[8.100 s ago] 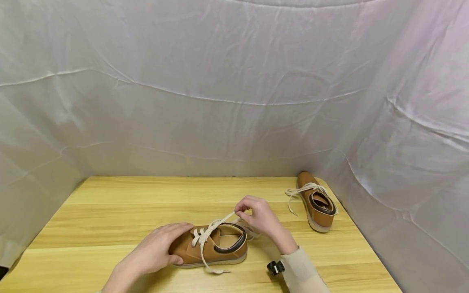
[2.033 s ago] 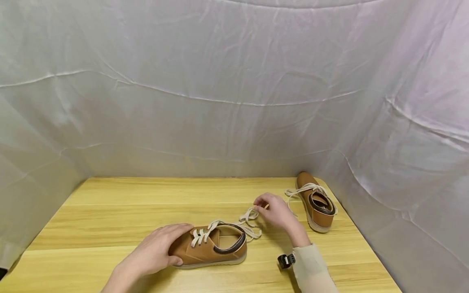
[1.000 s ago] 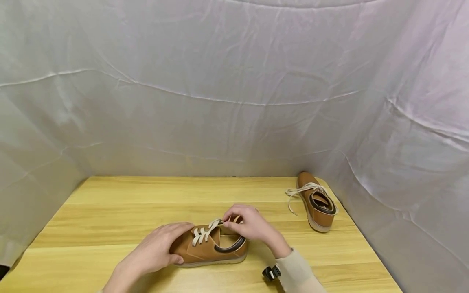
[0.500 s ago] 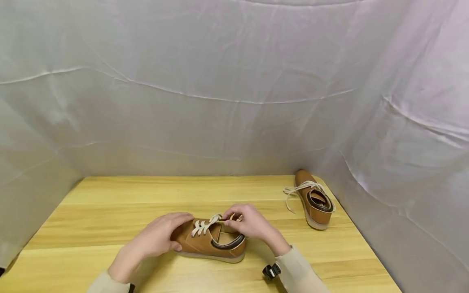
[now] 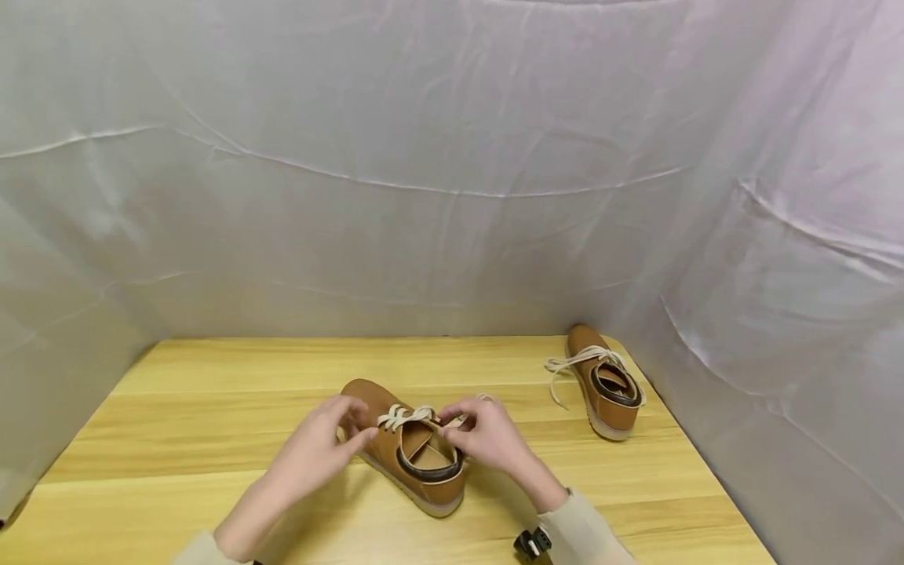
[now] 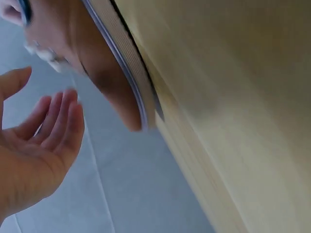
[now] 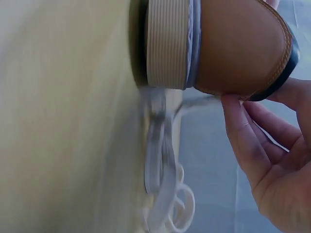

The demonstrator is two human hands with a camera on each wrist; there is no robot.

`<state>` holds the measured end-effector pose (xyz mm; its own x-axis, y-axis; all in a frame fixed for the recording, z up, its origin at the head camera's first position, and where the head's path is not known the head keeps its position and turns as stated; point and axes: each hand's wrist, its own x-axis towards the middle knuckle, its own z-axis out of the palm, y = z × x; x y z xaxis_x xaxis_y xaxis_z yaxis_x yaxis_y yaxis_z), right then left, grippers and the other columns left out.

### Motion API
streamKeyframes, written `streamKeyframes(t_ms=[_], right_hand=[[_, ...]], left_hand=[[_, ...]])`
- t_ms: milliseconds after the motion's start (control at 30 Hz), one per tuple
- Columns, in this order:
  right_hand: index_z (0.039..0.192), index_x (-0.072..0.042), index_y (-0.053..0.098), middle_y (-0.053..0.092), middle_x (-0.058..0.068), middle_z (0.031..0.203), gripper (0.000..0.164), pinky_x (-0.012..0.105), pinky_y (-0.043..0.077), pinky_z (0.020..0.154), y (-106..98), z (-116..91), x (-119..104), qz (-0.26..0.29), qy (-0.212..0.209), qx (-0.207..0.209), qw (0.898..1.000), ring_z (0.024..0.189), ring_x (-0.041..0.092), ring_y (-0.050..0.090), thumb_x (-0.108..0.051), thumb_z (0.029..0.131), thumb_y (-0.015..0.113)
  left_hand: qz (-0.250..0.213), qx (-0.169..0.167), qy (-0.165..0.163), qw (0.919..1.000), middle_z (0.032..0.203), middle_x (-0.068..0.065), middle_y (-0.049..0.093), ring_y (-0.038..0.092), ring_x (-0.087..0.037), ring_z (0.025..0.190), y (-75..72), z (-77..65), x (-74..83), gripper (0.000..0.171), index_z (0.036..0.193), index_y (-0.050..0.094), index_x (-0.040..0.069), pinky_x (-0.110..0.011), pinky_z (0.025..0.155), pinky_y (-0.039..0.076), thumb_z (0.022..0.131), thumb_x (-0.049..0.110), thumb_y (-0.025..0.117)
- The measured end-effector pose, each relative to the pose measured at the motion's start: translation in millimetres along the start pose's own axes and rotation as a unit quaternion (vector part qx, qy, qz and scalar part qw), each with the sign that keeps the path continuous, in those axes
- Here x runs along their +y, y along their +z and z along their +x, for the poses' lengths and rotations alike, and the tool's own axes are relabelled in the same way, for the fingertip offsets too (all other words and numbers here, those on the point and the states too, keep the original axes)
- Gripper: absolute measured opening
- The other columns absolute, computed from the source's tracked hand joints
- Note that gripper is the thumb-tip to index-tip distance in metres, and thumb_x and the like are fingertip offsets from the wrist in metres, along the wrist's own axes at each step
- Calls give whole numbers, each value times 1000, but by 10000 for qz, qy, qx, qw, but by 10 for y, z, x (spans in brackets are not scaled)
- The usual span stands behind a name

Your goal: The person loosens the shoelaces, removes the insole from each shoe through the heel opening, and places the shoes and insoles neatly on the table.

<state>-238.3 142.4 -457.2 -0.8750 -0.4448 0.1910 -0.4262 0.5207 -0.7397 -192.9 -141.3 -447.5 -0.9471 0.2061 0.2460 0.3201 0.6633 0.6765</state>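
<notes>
A brown lace-up shoe (image 5: 422, 474) stands on the table, toe angled to the far left and heel toward the near right. My right hand (image 5: 489, 439) pinches its collar on the far side, with the thumb at the opening; in the right wrist view the fingers (image 7: 245, 145) are at the collar by the heel. My left hand (image 5: 319, 449) hovers beside the toe, fingers loosely bent and holding nothing; the left wrist view shows a gap between it and the shoe. Cream laces (image 5: 404, 416) cross the tongue, and their loose ends (image 7: 182, 204) trail onto the table beyond the shoe.
A matching brown shoe (image 5: 613, 412) stands at the table's back right, its laces (image 5: 575, 362) hanging to the left. The wooden table (image 5: 233, 408) is enclosed by grey cloth (image 5: 395, 259) at the back and sides.
The lace end in front of the shoe went to the far side. My right hand moved from the laces to the collar. The shoe has turned, toe swinging away, and my left hand let go.
</notes>
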Motion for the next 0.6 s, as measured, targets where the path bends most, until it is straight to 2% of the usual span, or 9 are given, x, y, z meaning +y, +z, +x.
streamKeyframes(t_ms=[67, 133, 267, 400, 500, 600], right_hand=[[112, -4, 78, 75, 14, 110, 23, 26, 60, 55, 36, -38, -55, 288, 59, -75, 9995, 66, 8, 67, -10, 89, 78], [115, -2, 77, 72, 17, 114, 26, 29, 61, 52, 80, -73, -117, 691, 151, -202, 9973, 69, 10, 69, -8, 90, 77], [120, -2, 74, 68, 16, 117, 31, 30, 62, 55, 186, -118, -222, 1057, 263, -350, 9934, 83, 15, 71, -7, 90, 77], [125, -2, 71, 65, 14, 119, 34, 32, 63, 57, 296, -140, -270, 1322, 363, -376, 9898, 85, 17, 71, -8, 92, 76], [123, -1, 71, 65, 15, 119, 33, 33, 63, 55, 359, -131, -299, 1272, 334, -192, 9911, 83, 15, 71, -9, 92, 77], [113, -4, 74, 68, 12, 114, 26, 28, 61, 54, 402, -91, -334, 862, 238, 126, 9959, 81, 12, 71, -14, 91, 81]], left_hand=[[-348, -176, -173, 9991, 97, 7, 67, 64, -9, 86, 30, -41, 64, 22, 109, 70, 12, -25, 71, 56, 95, 28, 78], [-455, -231, -290, 9983, 95, 9, 66, 64, -6, 85, 50, -69, 108, 20, 104, 71, 14, -23, 72, 55, 94, 29, 79], [-263, -97, -430, 9987, 94, 10, 66, 63, -6, 86, 75, -78, 141, 21, 101, 71, 17, -26, 75, 54, 90, 30, 82], [-60, 26, -484, 9988, 96, 7, 67, 64, -11, 89, 110, -34, 142, 27, 98, 71, 17, -33, 81, 55, 84, 32, 88], [-128, 52, -613, 9980, 95, 4, 68, 64, -13, 88, 131, 17, 154, 30, 94, 71, 14, -36, 82, 56, 79, 29, 92], [-343, 33, -753, 9966, 92, 2, 68, 64, -13, 85, 138, 61, 155, 30, 91, 71, 11, -33, 79, 57, 75, 21, 94]])
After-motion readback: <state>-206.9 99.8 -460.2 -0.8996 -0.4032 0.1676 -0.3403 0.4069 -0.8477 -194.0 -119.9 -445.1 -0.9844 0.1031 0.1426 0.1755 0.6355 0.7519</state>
